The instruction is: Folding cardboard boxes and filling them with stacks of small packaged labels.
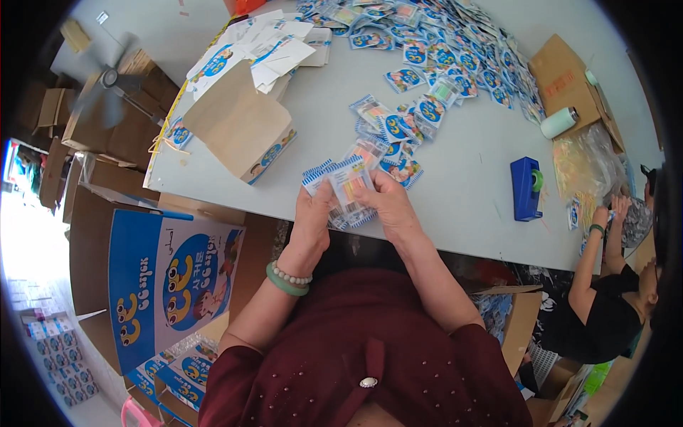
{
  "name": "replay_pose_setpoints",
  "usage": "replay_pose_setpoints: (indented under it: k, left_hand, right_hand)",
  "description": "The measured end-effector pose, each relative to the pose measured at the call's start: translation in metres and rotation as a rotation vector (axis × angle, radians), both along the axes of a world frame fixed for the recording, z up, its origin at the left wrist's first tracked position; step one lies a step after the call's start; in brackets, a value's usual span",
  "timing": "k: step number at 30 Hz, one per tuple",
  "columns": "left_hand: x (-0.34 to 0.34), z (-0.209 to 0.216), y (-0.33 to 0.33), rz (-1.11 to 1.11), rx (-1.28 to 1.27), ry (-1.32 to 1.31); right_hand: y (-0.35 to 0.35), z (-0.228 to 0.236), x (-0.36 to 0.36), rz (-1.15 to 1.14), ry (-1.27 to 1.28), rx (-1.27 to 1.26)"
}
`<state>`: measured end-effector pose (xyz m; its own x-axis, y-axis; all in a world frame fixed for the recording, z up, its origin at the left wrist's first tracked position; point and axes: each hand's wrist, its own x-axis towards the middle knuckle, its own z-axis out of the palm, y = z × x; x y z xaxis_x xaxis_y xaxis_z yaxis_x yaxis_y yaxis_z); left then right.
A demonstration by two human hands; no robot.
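Note:
My left hand (313, 217) and my right hand (388, 206) meet at the near edge of the grey table (462, 185). Together they grip a small stack of clear packets (346, 186) with blue-and-white striped edges and pale coloured contents. The stack stands fanned between my thumbs and fingers. Just beyond my hands lies a loose cluster of similar packets (398, 128) with blue round labels. A green bangle and a bead bracelet circle my left wrist (288, 277).
A folded cardboard box (238, 124) lies left of my hands, flat box blanks (249, 50) behind it. A large spread of packets (441, 43) covers the far table. A blue tape dispenser (525, 188) and white bottle (558, 122) sit right. Another person (605, 299) works at right.

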<state>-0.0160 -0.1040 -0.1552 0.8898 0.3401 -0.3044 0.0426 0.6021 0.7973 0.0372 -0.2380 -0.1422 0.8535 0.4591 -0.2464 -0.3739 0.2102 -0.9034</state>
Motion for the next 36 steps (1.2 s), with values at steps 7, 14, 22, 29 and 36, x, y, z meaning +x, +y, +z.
replay_pose_setpoints:
  k: [7, 14, 22, 29, 36]
  left_hand:
    - [0.001, 0.018, 0.005, -0.043, -0.083, -0.032]
    - [-0.005, 0.008, 0.029, -0.051, -0.093, 0.073]
    - [-0.007, 0.003, 0.034, -0.043, -0.184, 0.056]
    - [-0.007, 0.001, 0.034, -0.085, -0.167, 0.053]
    - [-0.004, 0.003, 0.038, -0.106, -0.186, 0.040]
  right_hand:
    - [0.017, -0.002, -0.007, -0.020, -0.104, -0.080]
    - [0.026, -0.004, 0.004, 0.115, -0.775, -0.497]
    - [0.019, 0.012, 0.067, 0.368, -1.474, -1.252]
    - [-0.002, 0.022, 0.084, 0.254, -1.445, -1.106]
    - [-0.067, 0.044, 0.099, 0.018, -0.348, -0.624]
